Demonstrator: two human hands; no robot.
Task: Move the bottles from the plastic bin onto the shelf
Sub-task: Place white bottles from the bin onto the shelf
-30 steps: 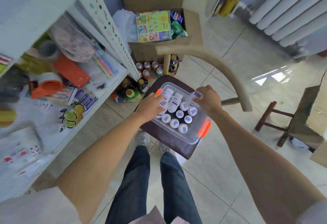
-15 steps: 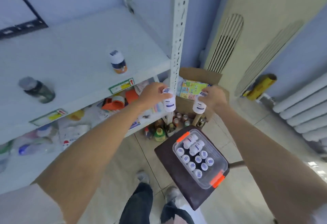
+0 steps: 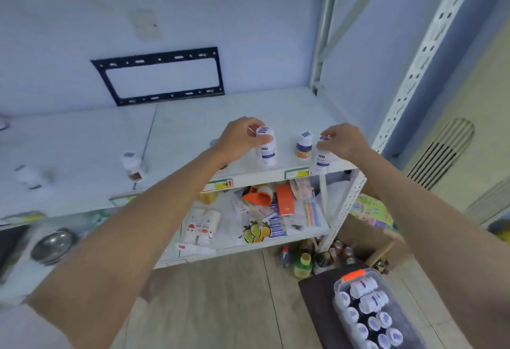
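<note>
Two white bottles are held over the front edge of the white shelf [image 3: 193, 128], one in each hand. The left hand [image 3: 240, 139] has its fingers wrapped around the cap and neck of the left bottle [image 3: 267, 150], whose base sits at or just above the shelf surface; which of the two cannot be told. The right hand [image 3: 340, 141] pinches the cap of the right bottle [image 3: 321, 159] from above, fingers closed on it, and this bottle hangs right at the shelf's front lip, overlapping the yellow-green price tag [image 3: 297, 173].

Between the two held bottles, at about 12 o'clock from the gap, an orange-banded bottle [image 3: 303, 145] stands upright on the shelf, apart from both hands. Toward 9 o'clock along the same shelf stands a brown-based bottle [image 3: 132, 165], and further that way a blurred pale bottle [image 3: 27, 177].

At about 5 o'clock from the hands, low in the view, the clear plastic bin [image 3: 414, 329] with an orange latch [image 3: 353, 275] rests on a dark brown seat [image 3: 317, 310]. It holds many white-capped bottles [image 3: 367, 299], most upright, a couple lying on top.

The lower shelf [image 3: 276, 241] beneath holds mixed stationery and packets. On the wall behind, a black bracket frame [image 3: 160, 75] is mounted.
</note>
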